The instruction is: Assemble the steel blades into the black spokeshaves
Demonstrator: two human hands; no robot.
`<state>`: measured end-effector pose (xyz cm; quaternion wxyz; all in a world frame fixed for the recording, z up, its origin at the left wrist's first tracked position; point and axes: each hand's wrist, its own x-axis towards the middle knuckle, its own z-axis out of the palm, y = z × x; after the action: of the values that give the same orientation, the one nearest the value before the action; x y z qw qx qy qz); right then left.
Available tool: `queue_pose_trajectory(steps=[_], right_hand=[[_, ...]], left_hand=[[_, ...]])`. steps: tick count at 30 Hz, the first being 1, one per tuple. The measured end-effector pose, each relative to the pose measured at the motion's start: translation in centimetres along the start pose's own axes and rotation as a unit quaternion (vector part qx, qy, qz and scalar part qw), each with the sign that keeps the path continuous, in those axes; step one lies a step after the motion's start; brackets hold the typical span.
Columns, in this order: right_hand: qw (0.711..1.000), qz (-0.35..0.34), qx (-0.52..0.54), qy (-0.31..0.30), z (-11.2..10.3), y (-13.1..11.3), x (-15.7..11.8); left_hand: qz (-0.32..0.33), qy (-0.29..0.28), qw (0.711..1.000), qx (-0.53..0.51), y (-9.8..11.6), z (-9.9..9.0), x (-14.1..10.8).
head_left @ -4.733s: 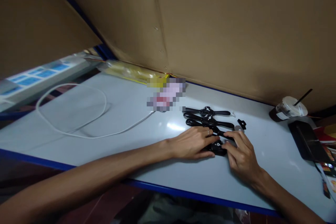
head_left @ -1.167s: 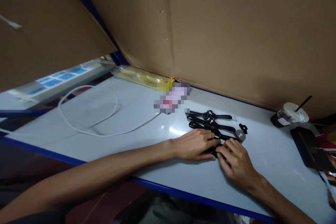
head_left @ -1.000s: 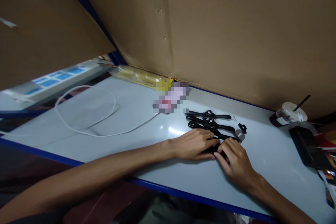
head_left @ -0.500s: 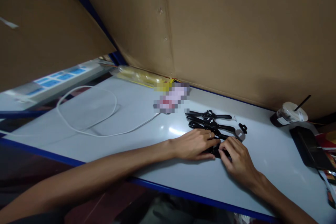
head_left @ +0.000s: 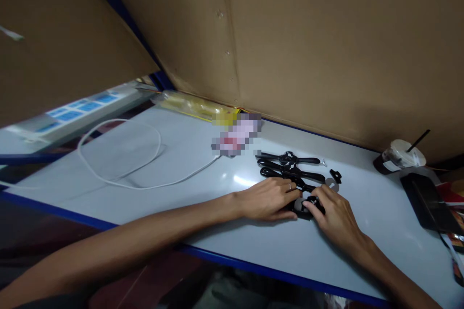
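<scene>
My left hand (head_left: 270, 199), a ring on one finger, is closed on the left end of a black two-handled tool (head_left: 303, 208) lying on the white table. At that tool's middle, near a grey metal blade, my right hand (head_left: 331, 210) pinches a small black part (head_left: 314, 201). Beyond my hands lie more black tools of the same shape, one (head_left: 288, 158) farthest back and another (head_left: 290, 169) in front of it. A small silver screw (head_left: 324, 162), a black bracket (head_left: 335, 176) and a grey blade (head_left: 331, 184) rest to their right.
A pixelated phone-like item (head_left: 237, 136) on a white cable (head_left: 145, 187) lies left of the tools, near a yellow plastic packet (head_left: 195, 106). On the right stand a drink cup with a straw (head_left: 398, 156) and a black case (head_left: 429, 203). A cardboard wall (head_left: 326, 48) rises behind.
My right hand has shifted slightly right and its fingers have lifted, uncovering the tool's middle and the grey blade. My left hand has stayed in place.
</scene>
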<state>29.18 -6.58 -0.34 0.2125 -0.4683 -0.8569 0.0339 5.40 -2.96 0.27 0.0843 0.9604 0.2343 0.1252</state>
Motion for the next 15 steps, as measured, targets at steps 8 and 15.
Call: queue_pose_trajectory(steps=[8,15], right_hand=[[0.998,0.044,-0.016,0.033,-1.0,2.9,0.6],[1.0,0.003,0.021,0.002,-0.6,0.5,0.2]], left_hand=[[-0.021,-0.017,1.0,-0.002,0.1,-0.2,0.0],[-0.021,-0.02,1.0,0.001,0.2,-0.2,0.0]])
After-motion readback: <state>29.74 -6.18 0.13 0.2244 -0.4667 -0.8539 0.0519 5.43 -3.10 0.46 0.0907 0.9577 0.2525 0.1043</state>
